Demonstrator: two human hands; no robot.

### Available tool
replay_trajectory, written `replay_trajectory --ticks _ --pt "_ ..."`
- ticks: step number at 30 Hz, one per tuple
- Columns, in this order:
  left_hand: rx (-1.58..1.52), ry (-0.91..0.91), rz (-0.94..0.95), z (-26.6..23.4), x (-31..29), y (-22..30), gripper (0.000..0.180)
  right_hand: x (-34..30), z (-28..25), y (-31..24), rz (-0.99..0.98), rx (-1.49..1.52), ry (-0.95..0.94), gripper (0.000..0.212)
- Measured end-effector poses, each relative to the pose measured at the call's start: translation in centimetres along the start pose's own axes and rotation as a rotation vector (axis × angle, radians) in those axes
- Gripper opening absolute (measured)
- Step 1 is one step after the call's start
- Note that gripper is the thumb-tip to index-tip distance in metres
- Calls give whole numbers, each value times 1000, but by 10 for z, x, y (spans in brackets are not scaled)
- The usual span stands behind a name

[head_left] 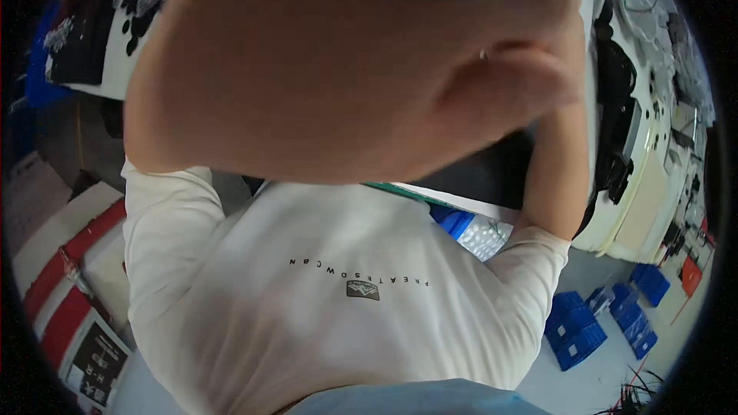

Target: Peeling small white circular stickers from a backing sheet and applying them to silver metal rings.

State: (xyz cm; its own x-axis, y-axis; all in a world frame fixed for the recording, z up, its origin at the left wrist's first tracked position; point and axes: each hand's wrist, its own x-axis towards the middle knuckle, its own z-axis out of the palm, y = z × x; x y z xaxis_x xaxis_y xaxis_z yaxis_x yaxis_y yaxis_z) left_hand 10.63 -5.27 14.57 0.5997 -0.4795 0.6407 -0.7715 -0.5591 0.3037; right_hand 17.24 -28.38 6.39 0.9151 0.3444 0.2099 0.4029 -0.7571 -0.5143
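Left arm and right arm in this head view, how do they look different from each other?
Size: the left arm fills much of the upper picture, while the right arm is a narrower shape toward the right. Sharpness: the left arm is blurred, the right arm clearer. Direction: the left arm sweeps across the picture, the right arm runs nearly straight up it. Both are bare beyond white sleeves.

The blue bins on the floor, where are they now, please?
In the head view, the blue bins lie at lower right, beyond the white right sleeve.
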Motion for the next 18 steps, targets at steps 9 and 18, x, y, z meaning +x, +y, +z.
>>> replay_trajectory --ticks 9,18 --pt "-85 -89 -102 -35 -7 2 22 -76 38 -67 -827 -34 -541 26" --pt "65 -337 -582 -20 -136 -20 25 -63 47 -53 -687 142 -395 24"
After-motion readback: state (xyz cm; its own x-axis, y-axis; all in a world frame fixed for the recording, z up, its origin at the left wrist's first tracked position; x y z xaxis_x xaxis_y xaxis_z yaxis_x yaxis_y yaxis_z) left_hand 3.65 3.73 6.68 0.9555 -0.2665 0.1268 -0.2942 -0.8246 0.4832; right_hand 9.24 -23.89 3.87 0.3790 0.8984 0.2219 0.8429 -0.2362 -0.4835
